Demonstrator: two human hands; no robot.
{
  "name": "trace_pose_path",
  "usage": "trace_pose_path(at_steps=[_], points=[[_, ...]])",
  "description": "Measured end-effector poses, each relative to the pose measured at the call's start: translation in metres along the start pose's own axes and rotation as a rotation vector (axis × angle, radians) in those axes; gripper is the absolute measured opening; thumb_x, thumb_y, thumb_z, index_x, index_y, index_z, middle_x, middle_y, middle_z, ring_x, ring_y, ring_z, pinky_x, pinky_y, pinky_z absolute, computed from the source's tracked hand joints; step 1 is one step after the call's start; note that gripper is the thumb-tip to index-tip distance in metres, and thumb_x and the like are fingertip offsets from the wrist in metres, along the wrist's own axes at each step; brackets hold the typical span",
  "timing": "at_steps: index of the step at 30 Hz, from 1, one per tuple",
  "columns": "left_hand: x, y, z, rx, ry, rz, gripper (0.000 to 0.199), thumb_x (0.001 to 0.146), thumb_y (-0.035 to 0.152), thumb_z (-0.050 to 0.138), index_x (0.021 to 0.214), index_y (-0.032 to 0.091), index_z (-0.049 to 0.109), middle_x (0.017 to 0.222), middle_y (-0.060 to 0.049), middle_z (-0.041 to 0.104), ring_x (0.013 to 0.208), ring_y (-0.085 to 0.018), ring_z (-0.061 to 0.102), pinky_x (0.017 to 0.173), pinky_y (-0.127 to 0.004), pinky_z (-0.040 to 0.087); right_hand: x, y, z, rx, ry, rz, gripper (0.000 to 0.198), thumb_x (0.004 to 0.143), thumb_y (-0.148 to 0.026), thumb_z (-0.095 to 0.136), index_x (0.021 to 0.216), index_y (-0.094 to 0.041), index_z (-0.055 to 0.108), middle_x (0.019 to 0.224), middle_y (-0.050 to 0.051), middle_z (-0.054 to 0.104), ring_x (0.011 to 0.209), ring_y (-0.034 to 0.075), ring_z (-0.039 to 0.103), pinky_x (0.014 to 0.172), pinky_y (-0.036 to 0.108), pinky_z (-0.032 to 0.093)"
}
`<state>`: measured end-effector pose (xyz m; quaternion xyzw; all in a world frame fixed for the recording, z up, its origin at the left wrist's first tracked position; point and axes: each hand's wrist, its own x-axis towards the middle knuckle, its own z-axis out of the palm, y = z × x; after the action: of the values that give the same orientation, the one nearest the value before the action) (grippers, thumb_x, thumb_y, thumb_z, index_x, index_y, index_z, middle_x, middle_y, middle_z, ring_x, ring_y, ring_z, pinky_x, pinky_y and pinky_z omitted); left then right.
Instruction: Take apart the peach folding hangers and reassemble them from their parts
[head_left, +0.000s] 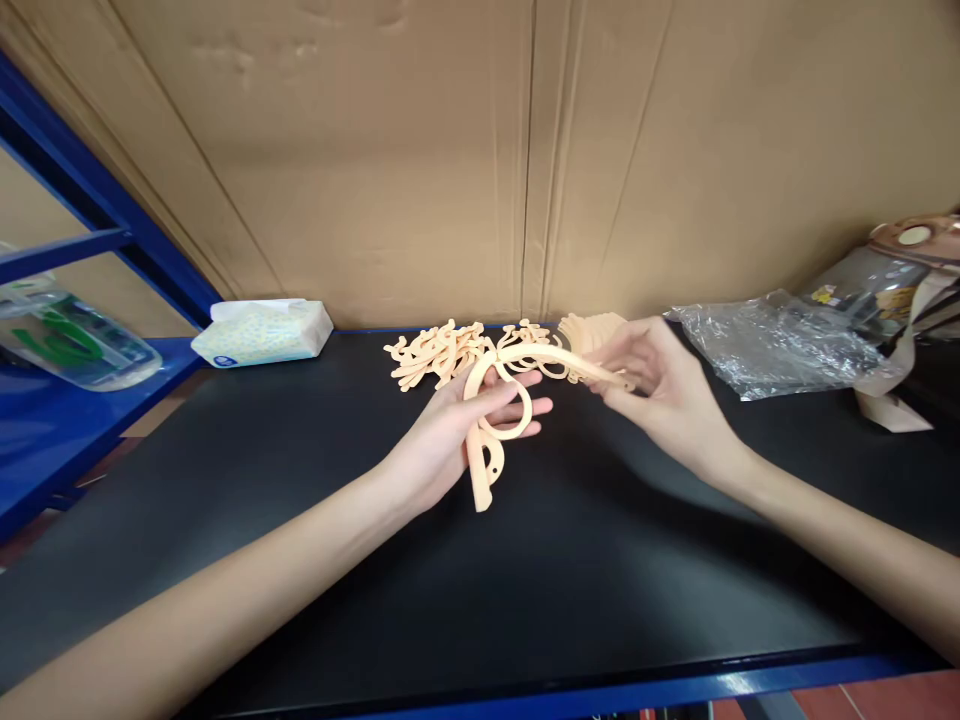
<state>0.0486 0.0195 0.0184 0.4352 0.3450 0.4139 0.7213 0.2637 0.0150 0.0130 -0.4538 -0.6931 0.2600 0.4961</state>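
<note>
Counter (pixel 570 570): smooth, matt top. Above it, curved pieces (pixel 475 458): smooth, low sheen; wood or plastic, can't tell. Behind it, cardboard (pixel 375 170): matt, creased. On its right, plastic sheet (pixel 780 345): clear, glossy, crinkled. Left, frame (pixel 172 265): glossy painted metal.

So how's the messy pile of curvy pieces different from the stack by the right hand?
The pile of curvy pieces lies jumbled, pointing many ways; the stack is neatly lined up. The pile shows thin pieces with knobby ends, while the stack shows close-set edges, like a fan, partly hidden by the right hand. Both are pale tan and sit toward the back of the black table.
</note>
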Motion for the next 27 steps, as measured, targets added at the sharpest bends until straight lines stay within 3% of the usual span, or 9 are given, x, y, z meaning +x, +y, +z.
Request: trace_pose_path(at_steps=[3, 7, 11, 14, 17, 19, 22, 24, 27], points=[[0.001, -0.003, -0.004, 0.023, -0.031, -0.095, 0.014, 0.083, 0.02, 0.067, 0.085, 0.017, 0.054, 0.108, -0.008, 0.068, 0.084, -0.017, 0.068, 0.055, -0.019, 0.052, -0.002, 0.005, 0.0, -0.395, -0.12, -0.082, 0.023, 0.083, -0.018, 0.054, 0.105, -0.022, 0.049, 0.096, 0.003, 0.065, 0.077, 0.016, 0.065, 0.067, 0.029, 0.051], [-0.001, -0.005, -0.004, -0.119, -0.131, -0.286, 0.012, 0.085, 0.022, 0.062, 0.094, 0.016, 0.057, 0.081, -0.004, 0.061, 0.065, -0.011, 0.059, 0.042, -0.015, 0.038, -0.009, 0.006, 0.003, -0.918, -0.158, -0.423, 0.024, 0.096, -0.025, 0.041, 0.115, -0.017, 0.055, 0.093, 0.005, 0.069, 0.065, 0.014, 0.064, 0.054, 0.027, 0.042], [-0.002, -0.001, -0.004, -0.141, -0.272, -0.388, 0.015, 0.084, 0.027, 0.059, 0.084, 0.012, 0.058, 0.074, -0.001, 0.046, 0.059, -0.007, 0.047, 0.037, -0.013, 0.025, -0.016, 0.007, 0.007, -0.999, -0.156, -0.571, 0.027, 0.096, -0.015, 0.038, 0.114, -0.012, 0.057, 0.088, 0.005, 0.072, 0.056, 0.014, 0.063, 0.05, 0.027, 0.039], [-0.001, 0.001, -0.006, 0.0, -0.27, -0.379, 0.021, 0.083, 0.034, 0.06, 0.078, 0.016, 0.051, 0.073, 0.0, 0.043, 0.058, -0.008, 0.042, 0.037, -0.013, 0.021, -0.013, 0.005, 0.006, -0.876, -0.29, -0.397, 0.027, 0.093, -0.013, 0.036, 0.105, -0.014, 0.06, 0.083, 0.005, 0.072, 0.058, 0.016, 0.063, 0.049, 0.026, 0.037], [0.002, 0.0, -0.008, 0.278, -0.148, -0.256, 0.027, 0.08, 0.039, 0.063, 0.078, 0.018, 0.048, 0.072, 0.002, 0.041, 0.057, -0.007, 0.037, 0.038, -0.011, 0.02, 0.003, 0.006, -0.004, -0.675, -0.44, -0.125, 0.026, 0.091, -0.016, 0.034, 0.081, -0.019, 0.058, 0.063, 0.0, 0.063, 0.052, 0.013, 0.056, 0.052, 0.024, 0.038], [0.005, -0.002, -0.008, 0.396, -0.065, -0.213, 0.03, 0.081, 0.042, 0.061, 0.073, 0.018, 0.044, 0.069, 0.003, 0.038, 0.055, -0.007, 0.033, 0.038, -0.011, 0.018, 0.021, 0.012, -0.014, -0.626, -0.331, 0.012, 0.024, 0.09, -0.02, 0.035, 0.079, -0.02, 0.056, 0.06, -0.001, 0.058, 0.051, 0.013, 0.053, 0.054, 0.024, 0.039], [0.011, -0.002, -0.007, 0.39, -0.002, -0.237, 0.035, 0.085, 0.049, 0.046, 0.07, 0.019, 0.038, 0.067, 0.003, 0.037, 0.052, -0.007, 0.028, 0.036, -0.012, 0.015, 0.054, 0.027, -0.031, -0.72, -0.092, 0.23, 0.025, 0.089, -0.022, 0.035, 0.103, -0.016, 0.055, 0.065, 0.002, 0.06, 0.054, 0.015, 0.054, 0.055, 0.027, 0.041], [0.013, -0.002, -0.006, 0.357, 0.026, -0.242, 0.034, 0.087, 0.051, 0.036, 0.072, 0.02, 0.036, 0.068, 0.003, 0.038, 0.051, -0.007, 0.028, 0.035, -0.013, 0.014, 0.074, 0.041, -0.039, -0.751, -0.056, 0.285, 0.038, 0.086, -0.02, 0.037, 0.122, -0.011, 0.046, 0.065, 0.003, 0.062, 0.051, 0.017, 0.055, 0.053, 0.028, 0.042], [0.012, -0.002, -0.007, 0.333, 0.03, -0.241, 0.034, 0.087, 0.052, 0.036, 0.073, 0.021, 0.035, 0.068, 0.004, 0.038, 0.051, -0.008, 0.03, 0.035, -0.013, 0.017, 0.093, 0.061, -0.043, -0.819, -0.052, 0.313, 0.043, 0.081, -0.022, 0.046, 0.122, -0.008, 0.049, 0.073, 0.009, 0.067, 0.06, 0.021, 0.061, 0.058, 0.031, 0.045]])
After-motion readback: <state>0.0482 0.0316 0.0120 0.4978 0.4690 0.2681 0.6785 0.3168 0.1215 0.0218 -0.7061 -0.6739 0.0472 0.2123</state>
